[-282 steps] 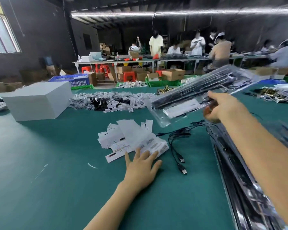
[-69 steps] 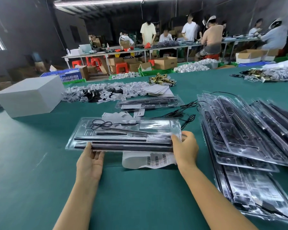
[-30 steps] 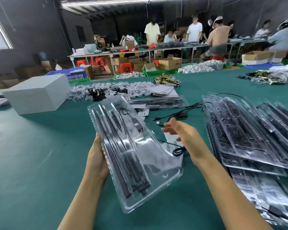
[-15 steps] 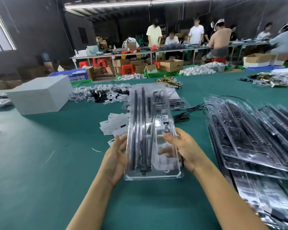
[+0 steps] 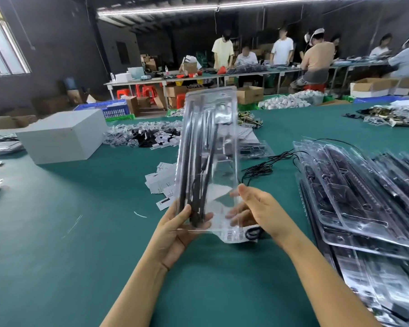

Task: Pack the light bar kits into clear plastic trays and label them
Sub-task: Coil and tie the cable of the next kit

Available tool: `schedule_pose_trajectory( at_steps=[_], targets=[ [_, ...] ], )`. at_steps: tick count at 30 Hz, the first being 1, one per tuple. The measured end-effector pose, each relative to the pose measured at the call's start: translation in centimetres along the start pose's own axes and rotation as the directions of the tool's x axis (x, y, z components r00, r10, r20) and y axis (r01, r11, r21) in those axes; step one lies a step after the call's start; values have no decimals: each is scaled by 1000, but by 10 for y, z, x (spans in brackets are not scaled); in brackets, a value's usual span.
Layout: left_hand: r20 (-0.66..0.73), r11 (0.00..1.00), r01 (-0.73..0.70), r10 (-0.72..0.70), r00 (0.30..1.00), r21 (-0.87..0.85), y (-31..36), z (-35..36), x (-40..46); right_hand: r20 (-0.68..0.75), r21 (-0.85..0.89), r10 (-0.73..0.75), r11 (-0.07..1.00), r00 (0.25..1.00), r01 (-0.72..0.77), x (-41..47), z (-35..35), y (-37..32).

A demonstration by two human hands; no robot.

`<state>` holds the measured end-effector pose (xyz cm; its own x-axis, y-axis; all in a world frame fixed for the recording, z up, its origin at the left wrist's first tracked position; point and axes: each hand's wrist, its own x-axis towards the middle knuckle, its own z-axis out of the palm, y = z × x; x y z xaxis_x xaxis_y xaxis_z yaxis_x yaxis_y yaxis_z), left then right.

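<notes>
I hold a clear plastic tray (image 5: 216,185) almost upright over the green table (image 5: 57,244), with black light bars and a cable packed inside. My left hand (image 5: 175,232) grips its lower left corner, thumb on the front. My right hand (image 5: 257,211) holds the lower right edge, fingers behind the plastic. A white barcode label sheet (image 5: 234,236) lies under the tray's bottom edge. Loose white labels (image 5: 161,182) lie behind the tray.
Stacks of filled clear trays (image 5: 364,204) cover the table to the right. Black cables (image 5: 265,164) and another packed tray (image 5: 253,149) lie beyond. A white box (image 5: 62,135) stands at the left, with a heap of bagged small parts (image 5: 142,135). People work at far tables.
The tray has swung from lying flat, through a tilt, to standing upright in both hands. It rose higher in the last half second, and my right hand shifted to the lower right edge.
</notes>
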<state>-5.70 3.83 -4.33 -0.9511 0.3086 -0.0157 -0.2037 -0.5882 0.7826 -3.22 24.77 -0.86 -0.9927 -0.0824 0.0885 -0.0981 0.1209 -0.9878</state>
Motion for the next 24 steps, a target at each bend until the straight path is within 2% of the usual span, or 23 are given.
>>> schedule_pose_trajectory(
  at_steps=[3,5,6,9,11,13,15,17,18,21,24],
  targets=[
    [-73,993,-46,38,997,-111,5,-5,2,-63,-362,-92,930,994,63,0,0,3],
    [-104,985,-82,67,992,-150,9,-7,2,-80,-456,-112,888,990,63,0,-2,6],
    [-113,981,-94,75,991,-171,10,-7,3,-102,-546,-159,834,982,79,1,-3,7],
    [-119,966,-104,77,990,-237,10,-5,4,-164,-847,-434,522,886,98,0,-5,4],
    [-133,965,-106,76,988,-239,10,-2,3,-183,-899,-508,434,841,67,-1,-9,0],
    [-162,963,-114,76,984,-243,11,-3,3,-178,-884,-426,465,887,46,-4,-14,-5],
    [-193,967,-112,68,979,-229,14,-6,4,-176,-807,-232,591,957,-5,-8,-20,-13],
    [-256,977,-99,48,965,-191,16,-11,5,-155,-715,-58,696,986,-71,-10,-27,-18],
    [-281,981,-94,43,959,-169,17,-13,6,-136,-661,-18,746,991,-78,-11,-30,-19],
    [-275,997,-72,59,960,-35,18,-21,9,-133,-318,-46,948,990,1,-12,-38,-24],
    [-282,995,-27,53,958,97,17,-29,11,-168,25,-94,995,981,99,-13,-40,-26]
  ],
)
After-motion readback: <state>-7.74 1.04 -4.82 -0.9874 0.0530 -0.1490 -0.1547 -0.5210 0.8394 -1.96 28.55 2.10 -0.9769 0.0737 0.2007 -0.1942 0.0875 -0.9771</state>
